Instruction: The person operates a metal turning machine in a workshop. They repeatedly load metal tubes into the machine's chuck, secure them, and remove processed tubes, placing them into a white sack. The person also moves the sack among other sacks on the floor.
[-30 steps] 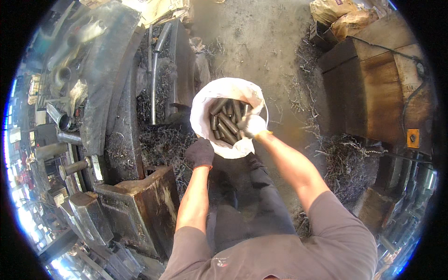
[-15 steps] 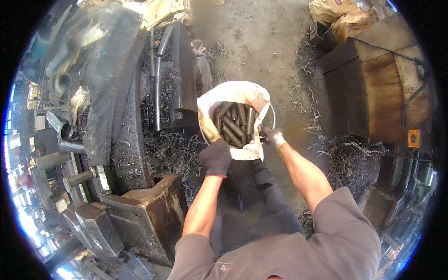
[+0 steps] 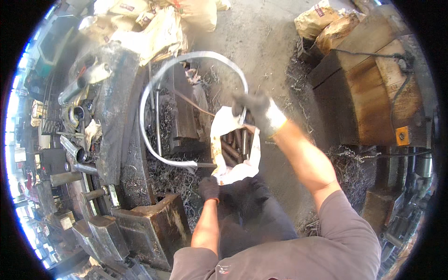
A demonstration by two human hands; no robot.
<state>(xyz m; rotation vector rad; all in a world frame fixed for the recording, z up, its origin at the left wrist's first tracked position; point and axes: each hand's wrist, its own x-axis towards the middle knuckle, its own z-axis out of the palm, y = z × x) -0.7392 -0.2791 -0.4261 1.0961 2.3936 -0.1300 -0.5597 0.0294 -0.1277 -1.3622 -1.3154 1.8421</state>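
Note:
My right hand (image 3: pixel 261 109), in a dark glove with a light cuff, is closed on one end of a pale grey metal hoop (image 3: pixel 143 112). This big loop swings out to the left, and its other end meets a dark rod by the sack's left edge. Below it, a whitish sack (image 3: pixel 240 173) gapes in front of my legs, with several dark metal cylinders (image 3: pixel 230 153) inside. My left hand (image 3: pixel 209 188), in a dark glove, is closed at the sack's near left corner and appears to grip it; its fingertips are hidden.
Paper sacks (image 3: pixel 158 35) lie at the far left, others (image 3: pixel 317 21) at the far right. A rusty brown block (image 3: pixel 170 219) stands near my left forearm. Metal shavings (image 3: pixel 175 172) litter the floor. Large brown boxes (image 3: pixel 368 93) stand on the right.
The hoop has come from around the sack's mouth up and to the left. My right hand has risen with it. The sack's mouth has narrowed, and my left hand has moved closer to me.

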